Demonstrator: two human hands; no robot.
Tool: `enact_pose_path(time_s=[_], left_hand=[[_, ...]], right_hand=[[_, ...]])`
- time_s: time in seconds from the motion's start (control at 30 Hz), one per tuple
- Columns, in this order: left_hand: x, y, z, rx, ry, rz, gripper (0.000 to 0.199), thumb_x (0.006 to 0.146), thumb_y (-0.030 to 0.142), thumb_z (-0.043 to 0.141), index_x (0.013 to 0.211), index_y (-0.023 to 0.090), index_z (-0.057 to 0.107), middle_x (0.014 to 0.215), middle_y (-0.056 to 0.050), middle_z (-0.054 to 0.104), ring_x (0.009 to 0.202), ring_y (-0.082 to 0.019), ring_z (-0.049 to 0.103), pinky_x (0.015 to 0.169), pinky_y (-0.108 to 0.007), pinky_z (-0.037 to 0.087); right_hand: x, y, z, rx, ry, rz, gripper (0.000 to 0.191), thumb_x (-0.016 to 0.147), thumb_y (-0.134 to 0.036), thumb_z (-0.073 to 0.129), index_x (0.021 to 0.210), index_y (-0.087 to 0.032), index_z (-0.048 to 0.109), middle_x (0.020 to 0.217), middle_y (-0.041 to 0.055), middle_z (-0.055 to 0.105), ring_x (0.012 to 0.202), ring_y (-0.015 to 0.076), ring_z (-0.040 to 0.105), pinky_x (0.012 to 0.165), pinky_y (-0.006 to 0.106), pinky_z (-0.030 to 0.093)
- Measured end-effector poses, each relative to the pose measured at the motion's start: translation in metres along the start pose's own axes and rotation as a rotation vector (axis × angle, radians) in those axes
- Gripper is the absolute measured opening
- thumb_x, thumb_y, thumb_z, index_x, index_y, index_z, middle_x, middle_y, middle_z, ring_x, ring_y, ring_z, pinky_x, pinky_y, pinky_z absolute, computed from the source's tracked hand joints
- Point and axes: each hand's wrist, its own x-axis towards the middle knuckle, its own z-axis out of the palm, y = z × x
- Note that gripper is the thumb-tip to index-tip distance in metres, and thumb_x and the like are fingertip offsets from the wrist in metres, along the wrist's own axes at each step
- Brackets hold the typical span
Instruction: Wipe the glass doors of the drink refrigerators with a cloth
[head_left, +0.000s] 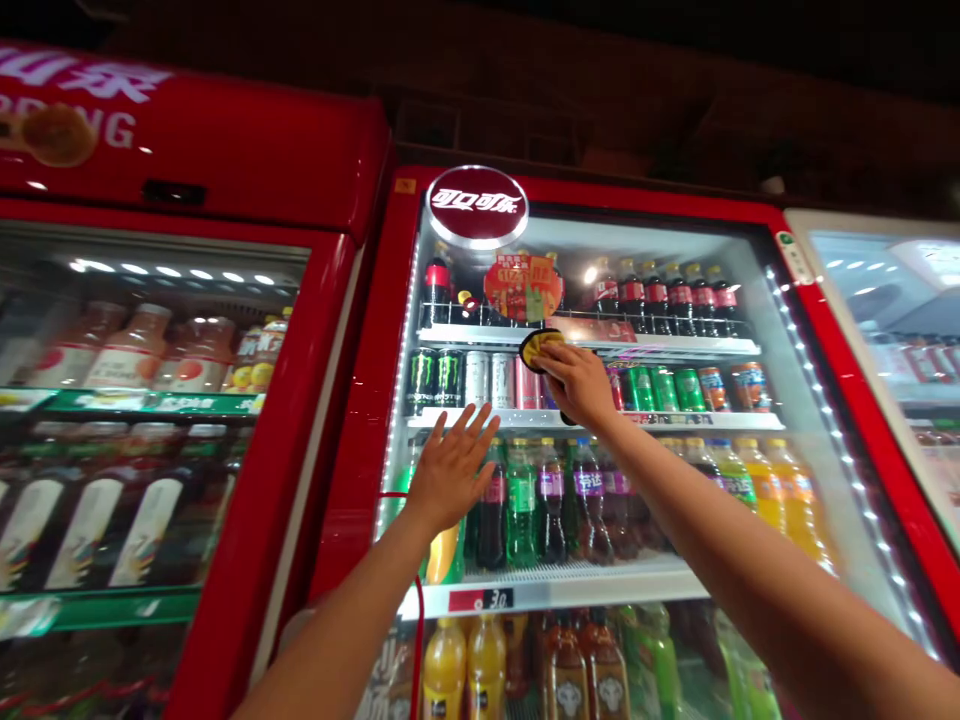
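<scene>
My right hand (581, 383) grips a folded yellow cloth (541, 350) with a black edge, against the glass door of a red drinks fridge (379, 330). Behind the glass at that height are the upper shelves with cans. Lower and to the left, my left hand (452, 468) is raised with its fingers spread and holds nothing. Whether its palm touches the glass cannot be made out. A round red sticker (523, 288) is on the door just above the cloth.
A round lit sign (477, 207) sits at the fridge's top left corner. Bottles (551, 490) and cans (640, 388) fill the shelves inside. A red cord (418, 640) hangs below my left hand. Another red fridge (225, 150) stands left, a white one (847, 260) right.
</scene>
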Motion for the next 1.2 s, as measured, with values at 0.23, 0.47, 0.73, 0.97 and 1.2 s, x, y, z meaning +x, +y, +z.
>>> enact_pose_path(time_s=[0.23,0.47,0.73,0.97,1.2], left_hand=[[-0.003,0.001,0.002,-0.027,0.010,-0.013,0.064,0.102,0.045,0.041,0.160,0.025,0.022,0.166,-0.001,0.027,0.155,-0.021,0.019,0.129,-0.049,0.005],[-0.004,0.001,0.001,-0.041,-0.017,-0.009,0.066,0.103,0.045,0.038,0.161,0.026,0.014,0.167,-0.001,0.025,0.156,-0.021,0.018,0.129,-0.049,0.005],[-0.005,0.003,0.004,-0.091,-0.004,-0.016,0.075,0.101,0.041,0.043,0.162,0.027,0.002,0.167,-0.001,0.024,0.155,-0.023,0.018,0.128,-0.052,0.009],[-0.005,0.004,0.004,-0.052,-0.038,-0.015,0.067,0.103,0.043,0.037,0.162,0.027,0.008,0.168,-0.002,0.020,0.156,-0.022,0.014,0.128,-0.050,0.007],[-0.028,-0.008,-0.010,-0.047,-0.108,0.097,0.067,0.102,0.044,0.044,0.160,0.022,0.019,0.169,-0.003,0.019,0.156,-0.021,0.011,0.128,-0.042,0.016]], right_hand=[[-0.003,0.019,-0.008,-0.150,0.156,0.311,0.033,0.083,-0.018,0.054,0.106,-0.023,0.077,0.118,0.0079,0.073,0.106,0.0286,0.063,0.093,0.045,0.047],[0.026,-0.036,0.016,-0.022,0.037,0.065,0.037,0.092,-0.020,0.048,0.118,-0.026,0.074,0.129,0.0048,0.070,0.123,0.0263,0.058,0.103,0.044,0.043],[0.028,-0.016,0.009,-0.059,0.108,0.214,0.037,0.088,-0.018,0.048,0.109,-0.024,0.078,0.118,0.0072,0.074,0.108,0.0273,0.065,0.095,0.044,0.049],[0.070,-0.068,0.036,0.035,-0.050,-0.034,0.036,0.094,-0.018,0.049,0.119,-0.026,0.074,0.130,0.0039,0.070,0.127,0.0261,0.057,0.105,0.043,0.043],[0.035,-0.038,0.018,0.012,0.107,0.122,0.026,0.085,-0.014,0.056,0.095,-0.024,0.077,0.109,0.0064,0.077,0.103,0.0272,0.067,0.092,0.045,0.050]])
